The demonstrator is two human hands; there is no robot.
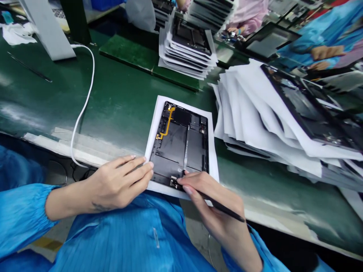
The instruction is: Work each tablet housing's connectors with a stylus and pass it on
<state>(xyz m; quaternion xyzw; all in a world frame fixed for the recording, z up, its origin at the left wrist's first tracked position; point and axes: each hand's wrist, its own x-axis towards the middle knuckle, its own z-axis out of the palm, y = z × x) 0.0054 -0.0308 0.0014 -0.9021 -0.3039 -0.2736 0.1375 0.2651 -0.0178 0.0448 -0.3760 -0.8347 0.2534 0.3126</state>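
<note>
A black tablet housing (172, 147) lies open on a white sheet (214, 151) near the table's front edge, its inside facing up. It has an orange flex cable (169, 122) at its upper left and a thin grey strip (186, 147) running down its length. My left hand (121, 181) is open, fingers stretched out, fingertips resting on the housing's lower left edge. In my right hand (211, 198) is a pair of slim black tweezers (224, 210), gripped like a pen. Their tips are near a small connector (174, 181) at the housing's bottom edge, partly hidden by my fingers.
Housings layered with white sheets form a stack (187, 49) at the back and a larger, leaning stack (261, 109) at the right. A white cable (85, 107) curves along the left. Another thin tool (30, 68) lies far left. Co-workers' hands (326, 54) show across the table.
</note>
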